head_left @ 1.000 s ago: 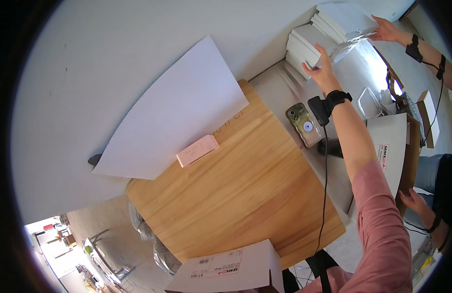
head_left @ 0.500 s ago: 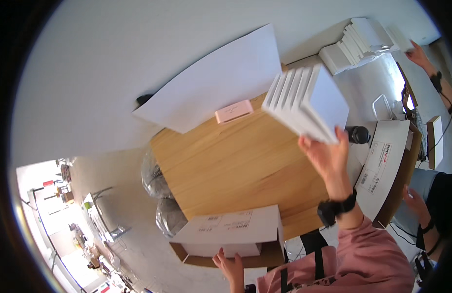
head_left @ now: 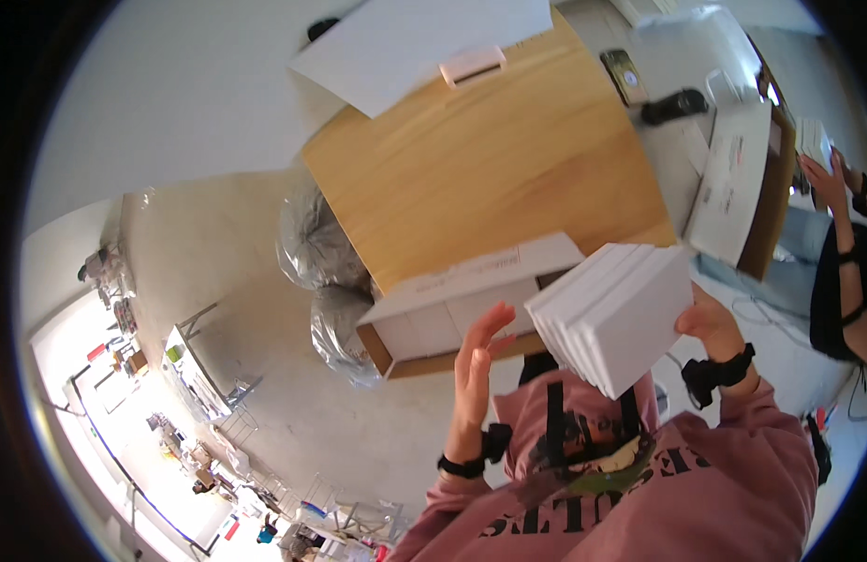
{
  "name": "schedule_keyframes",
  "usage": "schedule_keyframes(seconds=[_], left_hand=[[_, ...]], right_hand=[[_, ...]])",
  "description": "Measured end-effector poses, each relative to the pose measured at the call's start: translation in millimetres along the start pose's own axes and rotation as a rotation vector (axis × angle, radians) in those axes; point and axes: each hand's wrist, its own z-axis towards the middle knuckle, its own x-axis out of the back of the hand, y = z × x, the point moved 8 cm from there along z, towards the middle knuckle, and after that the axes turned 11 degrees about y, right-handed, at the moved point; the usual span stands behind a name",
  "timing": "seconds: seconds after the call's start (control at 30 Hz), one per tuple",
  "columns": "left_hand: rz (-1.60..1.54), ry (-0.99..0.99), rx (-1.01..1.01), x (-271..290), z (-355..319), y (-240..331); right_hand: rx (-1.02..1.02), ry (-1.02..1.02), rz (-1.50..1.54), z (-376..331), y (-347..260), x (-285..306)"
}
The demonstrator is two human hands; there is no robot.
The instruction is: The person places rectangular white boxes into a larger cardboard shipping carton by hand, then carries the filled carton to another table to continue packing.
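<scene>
White boxes [head_left: 621,318], one stack, held in my right hand [head_left: 714,323] by the right end of the near carton [head_left: 462,276].
On my feed I count two open cartons, this one and a second carton [head_left: 730,192] to the right, two grey bags [head_left: 307,244] left of one wooden table [head_left: 490,159], one pink case [head_left: 472,69], one phone [head_left: 623,77] and one bottle [head_left: 674,107]; I cannot count the stacked boxes surely. Half a second ago I had the stack out over the table and my left hand [head_left: 471,379] at the near carton's edge; now the stack is nearer and that hand is raised. My right hand grips the stack's right side; my left is open and empty, fingers pointing far, just left of the stack.
</scene>
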Motion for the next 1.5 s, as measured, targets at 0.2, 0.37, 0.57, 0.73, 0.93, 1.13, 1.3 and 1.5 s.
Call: schedule_keyframes(seconds=[0.2,0.37,0.57,0.73,0.93,1.13,1.3,1.5], left_hand=[[0.086,-0.655,0.389,-32.9,-59.0,-59.6],[0.084,-0.730,0.505,-35.8,-83.1,-85.5],[0.106,-0.630,0.464,-34.8,-69.4,-67.1],[-0.019,-0.419,0.257,-37.0,-27.3,-53.7],[-0.057,-0.236,0.121,-44.0,11.4,-75.7],[-0.097,-0.303,0.158,-51.9,14.6,-101.2],[-0.023,-0.255,0.209,-41.1,24.6,-127.7],[-0.091,-0.064,0.327,-47.5,20.9,-149.3]], right_hand=[[-0.218,-0.165,-0.279,-30.6,70.4,-66.4],[-0.276,-0.183,-0.268,-41.9,107.3,-64.6],[-0.102,-0.090,-0.312,-27.9,89.2,-61.6],[0.071,0.238,0.127,-6.0,69.3,-59.6],[0.282,0.456,-0.070,27.3,91.8,-46.2],[0.228,0.488,-0.265,35.8,108.8,-25.2],[0.364,0.536,-0.361,42.6,109.4,-24.8],[0.414,0.628,-0.525,52.1,112.9,-25.5]])
